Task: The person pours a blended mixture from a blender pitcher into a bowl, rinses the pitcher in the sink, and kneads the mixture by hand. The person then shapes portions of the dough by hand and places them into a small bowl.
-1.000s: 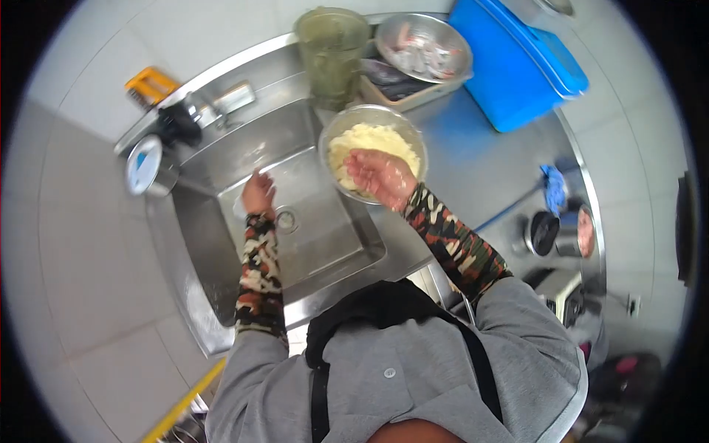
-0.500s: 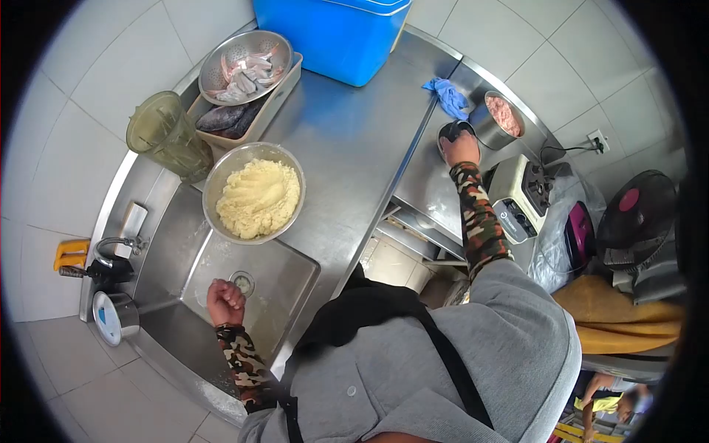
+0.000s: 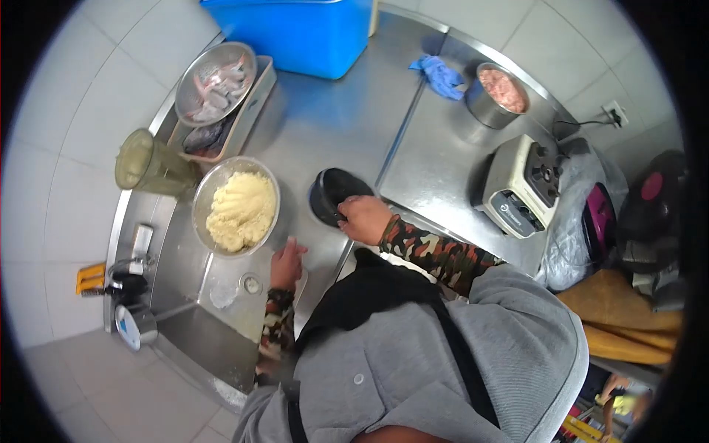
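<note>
My right hand (image 3: 365, 219) grips the rim of a black bowl (image 3: 336, 193) over the steel counter, thumb and fingers closed on its near edge. To the left, my left hand (image 3: 286, 264) hangs above the sink's edge with nothing in it, some fingers stretched out. Just beyond that hand is a bowl of pale yellow dough (image 3: 240, 214), a soft crumbly mass, by the sink corner. The black bowl's inside looks dark, and I cannot make out what is in it.
A colander of fish pieces (image 3: 218, 85) rests on a tray (image 3: 251, 103) holding dark fish. Nearby stand a blender jar (image 3: 151, 166) and a blue cooler (image 3: 295, 37). Rightward are a blue cloth (image 3: 441, 76), a pot of minced meat (image 3: 496, 96) and a blender base (image 3: 521, 188). The sink (image 3: 214, 336) lies near left.
My right hand has brought the black bowl leftward from beside the meat pot to near the dough bowl. My left hand has moved right and its fingers have loosened from a curl.
</note>
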{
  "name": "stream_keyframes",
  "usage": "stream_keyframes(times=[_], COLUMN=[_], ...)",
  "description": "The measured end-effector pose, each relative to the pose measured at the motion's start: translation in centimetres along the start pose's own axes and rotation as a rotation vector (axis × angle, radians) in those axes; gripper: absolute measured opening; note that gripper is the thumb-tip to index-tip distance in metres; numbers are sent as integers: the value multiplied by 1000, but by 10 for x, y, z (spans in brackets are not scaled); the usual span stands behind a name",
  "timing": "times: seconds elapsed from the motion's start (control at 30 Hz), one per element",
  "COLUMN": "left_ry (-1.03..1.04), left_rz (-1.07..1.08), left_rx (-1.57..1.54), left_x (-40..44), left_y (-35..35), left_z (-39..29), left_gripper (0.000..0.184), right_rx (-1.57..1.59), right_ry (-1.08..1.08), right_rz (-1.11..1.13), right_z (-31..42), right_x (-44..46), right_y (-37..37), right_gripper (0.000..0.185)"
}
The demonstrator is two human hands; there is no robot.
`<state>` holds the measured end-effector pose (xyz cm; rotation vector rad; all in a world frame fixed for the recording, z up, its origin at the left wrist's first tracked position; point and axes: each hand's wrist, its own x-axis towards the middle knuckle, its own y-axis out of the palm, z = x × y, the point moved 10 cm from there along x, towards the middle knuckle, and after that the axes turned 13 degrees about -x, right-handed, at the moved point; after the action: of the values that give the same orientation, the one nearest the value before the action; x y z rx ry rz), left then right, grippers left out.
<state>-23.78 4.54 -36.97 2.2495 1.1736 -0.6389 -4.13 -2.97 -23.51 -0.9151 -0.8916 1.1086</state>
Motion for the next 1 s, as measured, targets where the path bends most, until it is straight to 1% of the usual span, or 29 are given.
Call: stream_keyframes(times=[0.07,0.1,0.13,0.17,0.2,0.23,0.27,0.33,0.37,0.4,0.43,0.47,0.5,0.57,0.6,0.63,0.67,0.7,0.73,0.77,0.8,0.83,0.87,0.9,0.93,0.97,1.0], left_ry=[55,101,155,152,178,206,210,404,446,444,508,570,565,480,477,464,447,444,358,272,278,329,379,380,380,384,390], left_rz=[-137,-141,-142,-196,-175,-143,-164,-150,-150,-167,-206,-246,-267,-304,-319,-365,-405,-406,-419,-431,-433,-429,-427,-436,-412,-390,-403], left_rx=[29,-13,-56,-77,-40,-1,-18,236,258,247,256,267,258,309,295,436,578,574,652,731,731,718,703,697,626,558,554], left_x=[12,6,2,4,7,6,2,-8,-10,-9,-12,-15,-16,-13,-16,-23,-28,-27,-22,-20,-16,-9,-7,-14,-25,-34,-45], left_y=[-3,1,1,-14,-19,-21,-23,-10,-6,-7,-11,-16,-23,-33,-33,-28,-23,-20,-18,-20,-23,-27,-32,-40,-50,-59,-68], left_z=[0,-7,-16,-15,-17,-16,-13,-29,-26,-21,-22,-24,-22,-12,-15,-23,-28,-30,-26,-22,-15,-6,-3,-3,-1,0,-1], left_gripper=[49,50,51,51,52,52,52,51,46,46,45,43,43,43,43,44,45,45,45,45,45,44,44,44,43,42,42], right_rx=[107,188,233,220,202,210,153,89,110,133,137,170,204,242,289,282,235,188,187,30,-129,-128,-235,-342,-343,-393,-441], right_ry=[-49,-78,-55,-138,-214,-243,-305,-379,-429,-479,-495,-465,-435,-349,-244,-184,-182,-179,-179,-231,-285,-289,-277,-269,-285,-241,-193], right_rz=[13,22,111,127,137,157,176,198,164,130,143,97,52,118,91,123,92,55,54,-16,-89,-93,-60,-25,-25,14,51], right_z=[25,38,42,49,56,58,59,65,72,79,80,75,71,59,45,32,26,19,8,-1,-8,-22,-37,-49,-56,-69,-78], right_x=[4,7,11,14,14,11,6,4,2,0,0,3,7,16,21,27,35,42,50,57,60,66,72,74,73,74,74], right_y=[-6,-8,-7,-6,-5,7,23,38,37,35,36,25,11,-21,-37,-45,-59,-69,-66,-62,-58,-46,-26,-8,4,19,31], right_gripper=[22,22,22,22,22,22,20,20,20,21,21,21,20,20,21,22,22,21,21,21,21,21,19,19,19,18,17])
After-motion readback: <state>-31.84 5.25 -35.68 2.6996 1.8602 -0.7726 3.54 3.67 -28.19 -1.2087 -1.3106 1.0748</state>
